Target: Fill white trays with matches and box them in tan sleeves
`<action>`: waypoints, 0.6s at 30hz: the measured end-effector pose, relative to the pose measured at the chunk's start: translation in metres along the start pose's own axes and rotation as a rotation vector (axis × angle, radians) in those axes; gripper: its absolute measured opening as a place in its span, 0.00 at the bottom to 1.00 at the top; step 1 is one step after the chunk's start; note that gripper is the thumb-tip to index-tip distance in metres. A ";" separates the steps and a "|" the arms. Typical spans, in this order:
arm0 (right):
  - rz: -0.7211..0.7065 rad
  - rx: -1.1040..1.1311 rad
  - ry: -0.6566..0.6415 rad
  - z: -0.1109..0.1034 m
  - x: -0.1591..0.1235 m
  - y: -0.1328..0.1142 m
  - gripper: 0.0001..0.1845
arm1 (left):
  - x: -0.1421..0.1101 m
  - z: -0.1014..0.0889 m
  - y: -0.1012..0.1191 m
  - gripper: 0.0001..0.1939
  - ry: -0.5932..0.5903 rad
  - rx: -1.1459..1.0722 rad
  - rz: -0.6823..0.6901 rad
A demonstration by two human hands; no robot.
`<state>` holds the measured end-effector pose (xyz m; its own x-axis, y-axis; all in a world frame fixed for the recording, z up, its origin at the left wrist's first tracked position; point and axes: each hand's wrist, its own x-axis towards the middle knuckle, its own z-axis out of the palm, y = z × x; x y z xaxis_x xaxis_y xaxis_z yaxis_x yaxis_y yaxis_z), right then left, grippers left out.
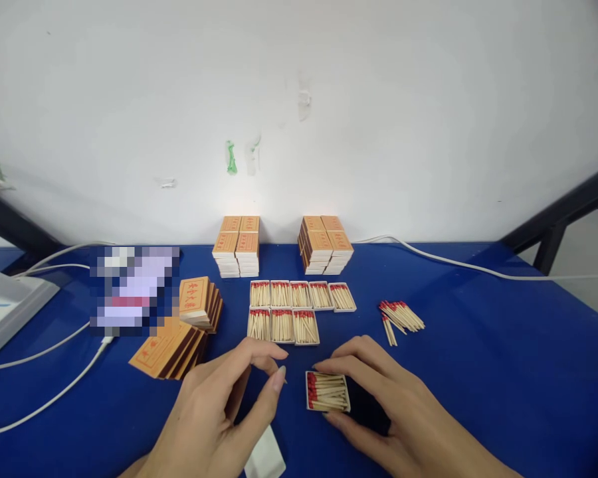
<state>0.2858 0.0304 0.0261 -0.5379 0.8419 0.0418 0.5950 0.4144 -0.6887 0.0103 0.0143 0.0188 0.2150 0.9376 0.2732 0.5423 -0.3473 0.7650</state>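
Observation:
A white open tray of red-tipped matches (327,391) lies on the blue table (478,385) in front of me. My right hand (379,405) curls round it, thumb at its near edge and fingertips at its far edge. My left hand (224,411) hovers just left of the tray, thumb and forefinger pinched on something too thin to make out. Several filled match trays (299,309) sit in two rows beyond my hands. A loose pile of matches (400,317) lies to the right.
Two stacks of orange matchboxes (236,245) (325,244) stand by the white wall. Orange box sleeves (179,332) lean in piles at left. White cables (54,392), a white device (4,302) and a blurred patch (134,289) occupy the left. A white object (265,458) lies under my left hand.

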 end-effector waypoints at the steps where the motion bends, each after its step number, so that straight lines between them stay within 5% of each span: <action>1: -0.007 0.001 0.002 -0.001 0.000 0.000 0.18 | -0.001 0.000 0.000 0.07 -0.004 -0.006 0.001; 18: -0.007 -0.038 -0.005 0.000 0.003 -0.006 0.26 | 0.001 0.000 0.000 0.11 -0.043 0.032 0.040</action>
<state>0.2810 0.0306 0.0304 -0.5451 0.8373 0.0432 0.6134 0.4334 -0.6603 0.0103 0.0152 0.0191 0.2717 0.9215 0.2776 0.5580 -0.3859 0.7347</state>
